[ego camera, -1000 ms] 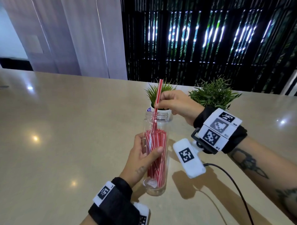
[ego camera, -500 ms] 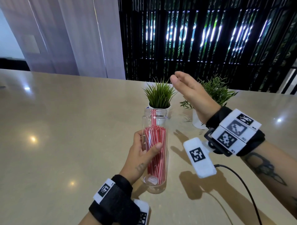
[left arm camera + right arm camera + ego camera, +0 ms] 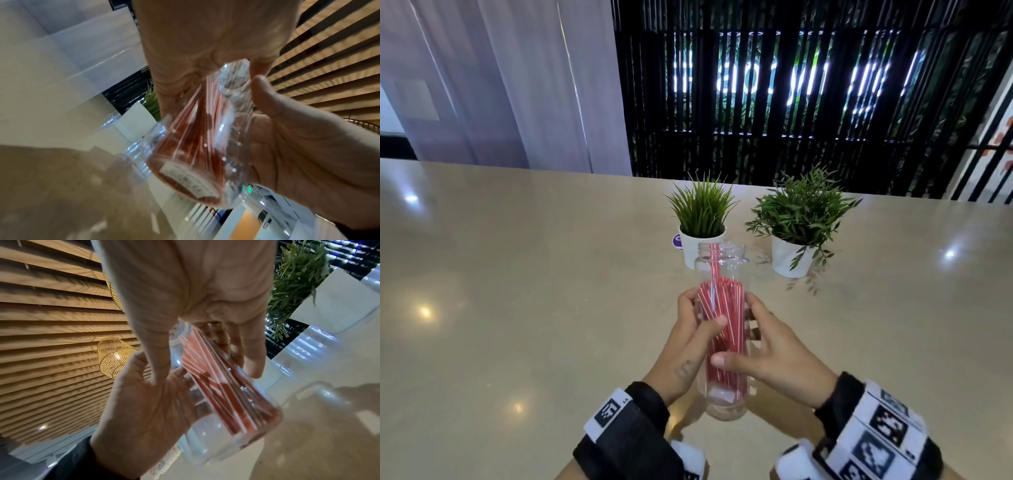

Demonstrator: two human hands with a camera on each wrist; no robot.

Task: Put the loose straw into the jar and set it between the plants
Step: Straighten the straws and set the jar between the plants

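A tall clear jar point(image 3: 723, 274) packed with red-and-white straws point(image 3: 722, 322) stands upright in front of me. One straw point(image 3: 714, 265) sticks up higher than the rest, almost to the jar's mouth. My left hand point(image 3: 698, 317) grips the jar's left side, thumb across the front. Around its right side wraps my right hand point(image 3: 736, 329), thumb low on the front. The wrist views show the jar point(image 3: 197, 146) point(image 3: 236, 402) held between both palms. Whether its base touches the table I cannot tell. Behind the jar stand a grass plant point(image 3: 702, 212) and a leafy plant point(image 3: 803, 212) in white pots.
The beige table point(image 3: 517, 291) stretches wide to the left and right. A gap lies between the two pots, just beyond the jar. A small purple-and-white thing point(image 3: 677, 241) peeks out behind the grass plant's pot. A dark slatted wall point(image 3: 791, 102) rises past the table's far edge.
My right hand let the straw drop into the jar, lifted away open, then came down and took hold of the jar's right side. The left hand kept its grip.
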